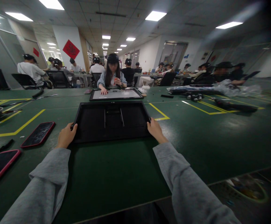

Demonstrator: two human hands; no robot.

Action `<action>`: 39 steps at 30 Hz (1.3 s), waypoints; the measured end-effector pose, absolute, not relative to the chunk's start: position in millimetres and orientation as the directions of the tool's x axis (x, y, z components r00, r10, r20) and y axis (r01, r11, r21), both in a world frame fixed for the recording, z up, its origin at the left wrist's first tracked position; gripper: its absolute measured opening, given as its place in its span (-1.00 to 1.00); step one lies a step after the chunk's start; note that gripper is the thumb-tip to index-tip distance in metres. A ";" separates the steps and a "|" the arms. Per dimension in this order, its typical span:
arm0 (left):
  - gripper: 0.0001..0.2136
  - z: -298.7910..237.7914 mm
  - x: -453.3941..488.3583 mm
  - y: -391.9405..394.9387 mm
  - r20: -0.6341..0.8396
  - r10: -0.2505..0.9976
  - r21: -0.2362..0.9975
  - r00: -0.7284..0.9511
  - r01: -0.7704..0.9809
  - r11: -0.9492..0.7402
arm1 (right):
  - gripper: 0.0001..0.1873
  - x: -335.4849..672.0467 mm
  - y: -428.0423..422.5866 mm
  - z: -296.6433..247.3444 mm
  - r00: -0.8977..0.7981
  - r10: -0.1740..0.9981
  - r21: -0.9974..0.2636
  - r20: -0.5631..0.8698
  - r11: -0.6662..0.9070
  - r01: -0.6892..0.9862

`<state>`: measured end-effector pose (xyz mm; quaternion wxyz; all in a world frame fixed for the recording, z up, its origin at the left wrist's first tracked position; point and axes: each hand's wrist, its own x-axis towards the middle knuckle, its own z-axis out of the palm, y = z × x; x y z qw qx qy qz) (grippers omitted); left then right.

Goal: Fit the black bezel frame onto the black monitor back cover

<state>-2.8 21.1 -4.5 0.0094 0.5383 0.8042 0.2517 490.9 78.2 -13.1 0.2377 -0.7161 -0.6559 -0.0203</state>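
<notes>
A black rectangular housing [91,119], like the back cover of a flat monitor, is held before me above or on the green table. Its hollow side faces me, with a recessed centre section and two thin metal-looking strips. My left hand [67,134] grips its left edge, thumb on the near side. Opposite it, my right hand [156,129] grips the right edge with the fingers wrapped behind. Just beyond lies a flat panel [126,94] with a dark frame, and a person across the table rests one hand [104,91] on it.
Two red-edged phones [38,134] lie at the left on the green table [116,174]. A power-tool-like black object [234,105] and plastic-wrapped items [231,88] are at the right. Yellow tape [32,123] marks the tabletop. A basket [249,189] stands below the near edge.
</notes>
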 end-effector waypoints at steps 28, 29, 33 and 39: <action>-0.41 0.1 1.5 16.9 0.252 0.875 0.427 -0.414 0.859 0.283 | -0.55 491.9 77.6 -14.0 0.125 0.926 -0.305 0.356 -0.012 0.952; -0.41 -0.3 1.1 17.2 0.251 0.874 0.428 -0.416 0.858 0.286 | -0.55 491.8 77.7 -14.0 0.127 0.926 -0.305 0.356 -0.013 0.952; -0.41 -3.4 -1.1 19.4 0.250 0.872 0.418 -0.421 0.859 0.295 | -0.56 491.4 77.6 -14.0 0.137 0.927 -0.312 0.349 -0.023 0.950; -0.40 -5.1 -2.2 20.9 0.246 0.867 0.439 -0.434 0.847 0.299 | -0.55 491.2 77.0 -14.1 0.137 0.927 -0.310 0.350 -0.023 0.950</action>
